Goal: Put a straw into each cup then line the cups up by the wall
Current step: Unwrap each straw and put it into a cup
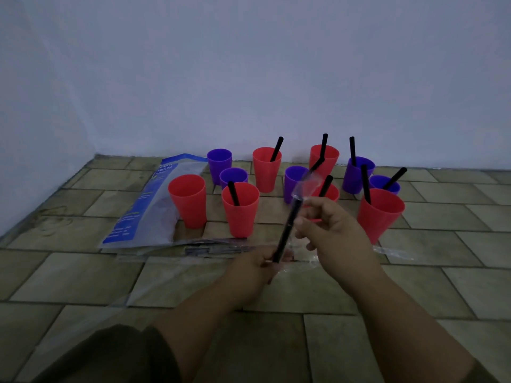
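- Forearms reach in from the bottom edge, and the left hand [260,262] curls round the lower end of a black straw [287,230] that slants up and to the right.
- At far left, a plastic bag [154,205] lies flat on the tiled floor [83,272].
- Beyond the hands, red and purple cups cluster near the wall [249,78]. A red cup [240,211] holding a straw stands just left of the held one.
- A blurred clear wrapper [308,185] sticks off the straw's tip.
- To the right of the straw, the right hand [334,225] has curled fingers pinching its upper part.
- Farthest right stands another red cup with a straw [380,214].
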